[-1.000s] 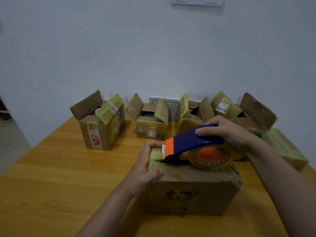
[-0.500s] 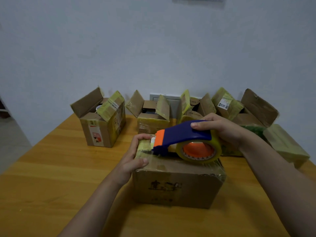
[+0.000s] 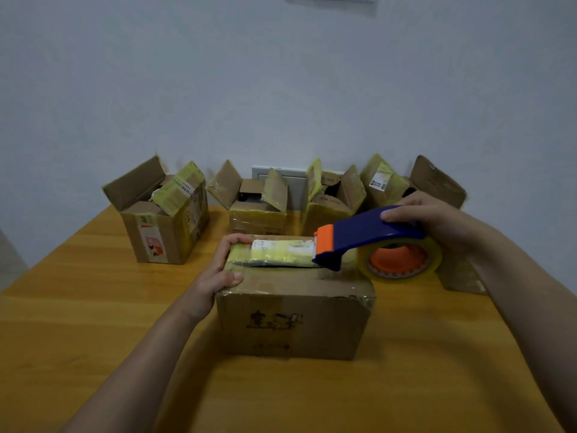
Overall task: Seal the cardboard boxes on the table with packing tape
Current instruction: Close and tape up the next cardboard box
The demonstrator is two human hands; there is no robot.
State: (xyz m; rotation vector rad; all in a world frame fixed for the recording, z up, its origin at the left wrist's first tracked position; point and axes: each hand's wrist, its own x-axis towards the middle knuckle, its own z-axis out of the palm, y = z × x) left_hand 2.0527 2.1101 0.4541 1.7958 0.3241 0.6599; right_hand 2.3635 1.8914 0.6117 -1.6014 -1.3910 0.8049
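Left fingers (image 3: 231,243) clasp the box (image 3: 290,320) by its left end (right fingers (image 3: 402,214) grip the tape dispenser (image 3: 359,229)).

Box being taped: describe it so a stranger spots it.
On the wooden table, open boxes line the wall. One box sits nearer, gripped by the left hand. Unlike them, its flaps are down, with a blue tape dispenser on top.

"030" on the flap label (image 3: 183,188) of the leftmost box (image 3: 162,235)
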